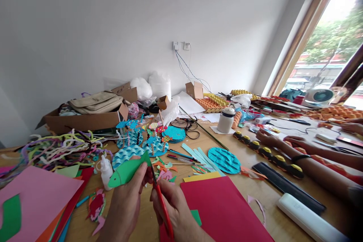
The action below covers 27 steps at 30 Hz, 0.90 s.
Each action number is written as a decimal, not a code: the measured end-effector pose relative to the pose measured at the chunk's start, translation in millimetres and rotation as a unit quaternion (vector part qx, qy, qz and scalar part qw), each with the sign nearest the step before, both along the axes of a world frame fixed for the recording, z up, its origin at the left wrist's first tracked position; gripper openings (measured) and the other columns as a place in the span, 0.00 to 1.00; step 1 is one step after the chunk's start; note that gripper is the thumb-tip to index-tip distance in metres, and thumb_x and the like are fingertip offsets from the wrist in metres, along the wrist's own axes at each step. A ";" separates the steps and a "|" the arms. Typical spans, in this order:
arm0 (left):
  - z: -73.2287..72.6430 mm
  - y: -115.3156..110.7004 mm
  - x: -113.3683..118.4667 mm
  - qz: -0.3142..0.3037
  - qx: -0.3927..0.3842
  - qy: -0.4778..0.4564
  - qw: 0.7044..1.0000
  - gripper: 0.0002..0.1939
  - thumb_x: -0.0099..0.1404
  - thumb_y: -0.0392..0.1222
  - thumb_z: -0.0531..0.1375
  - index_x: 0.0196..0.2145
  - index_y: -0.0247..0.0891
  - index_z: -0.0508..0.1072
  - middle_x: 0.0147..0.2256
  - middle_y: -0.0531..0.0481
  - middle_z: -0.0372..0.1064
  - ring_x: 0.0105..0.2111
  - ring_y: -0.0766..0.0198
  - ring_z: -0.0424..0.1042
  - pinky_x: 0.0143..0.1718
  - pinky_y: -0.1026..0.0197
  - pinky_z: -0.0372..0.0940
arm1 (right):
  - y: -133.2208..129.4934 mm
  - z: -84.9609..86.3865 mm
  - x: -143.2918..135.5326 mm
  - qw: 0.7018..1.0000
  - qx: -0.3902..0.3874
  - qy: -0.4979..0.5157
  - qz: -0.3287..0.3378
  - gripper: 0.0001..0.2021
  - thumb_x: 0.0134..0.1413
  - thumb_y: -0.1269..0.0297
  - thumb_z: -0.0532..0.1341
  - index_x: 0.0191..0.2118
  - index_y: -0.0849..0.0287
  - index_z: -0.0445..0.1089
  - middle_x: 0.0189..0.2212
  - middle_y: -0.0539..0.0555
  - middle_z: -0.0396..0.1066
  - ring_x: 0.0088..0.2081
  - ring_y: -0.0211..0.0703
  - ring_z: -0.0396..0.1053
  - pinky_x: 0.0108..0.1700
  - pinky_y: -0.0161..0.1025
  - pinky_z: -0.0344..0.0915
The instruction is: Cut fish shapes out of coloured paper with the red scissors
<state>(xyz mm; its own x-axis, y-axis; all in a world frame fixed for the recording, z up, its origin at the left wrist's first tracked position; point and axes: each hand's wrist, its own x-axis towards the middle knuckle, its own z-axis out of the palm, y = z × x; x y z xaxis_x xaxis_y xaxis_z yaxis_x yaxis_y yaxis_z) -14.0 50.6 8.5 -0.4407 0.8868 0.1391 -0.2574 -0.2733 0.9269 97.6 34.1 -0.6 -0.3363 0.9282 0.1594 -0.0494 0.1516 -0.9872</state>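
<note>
My left hand (129, 196) holds a green paper fish (126, 172) between thumb and fingers, its head pointing left and its tail up to the right. A drawn eye and a curved line show near its head. My right hand (172, 204) grips red-handled scissors (162, 206), whose dark blades point up beside the fish's tail. Whether the blades touch the paper is hard to tell. Paper scraps (166, 175) lie just beyond my hands. Under and beside my right hand is red paper (224, 208) with a green piece on it.
A glue bottle (106, 172) stands left of the fish. Pink paper (42, 200) lies at the left, blue wavy models (132, 151) behind. Another person's arms (312, 166) reach in from the right, near a black-and-yellow strip (266, 153) and a white case (309, 217).
</note>
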 end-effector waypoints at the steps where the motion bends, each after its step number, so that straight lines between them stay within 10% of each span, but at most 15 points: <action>1: 0.3 -0.3 0.1 -0.006 -0.003 0.002 1.000 0.12 0.48 0.42 0.64 0.33 0.39 0.74 0.31 0.52 0.74 0.33 0.57 0.73 0.36 0.58 0.66 | 0.0 -0.3 0.1 1.000 0.002 0.003 0.003 0.14 0.51 0.57 0.52 0.21 0.59 0.55 0.15 0.44 0.48 0.18 0.31 0.47 0.18 0.29 0.45; 27: 8.0 -2.3 -0.6 -0.039 -0.027 -0.013 0.999 0.07 0.47 0.44 0.64 0.24 0.39 0.72 0.22 0.55 0.71 0.24 0.61 0.71 0.28 0.61 0.65 | 4.7 -11.7 1.8 0.999 0.031 -0.032 0.005 0.24 0.50 0.41 0.50 0.21 0.58 0.54 0.16 0.45 0.46 0.19 0.32 0.47 0.19 0.30 0.44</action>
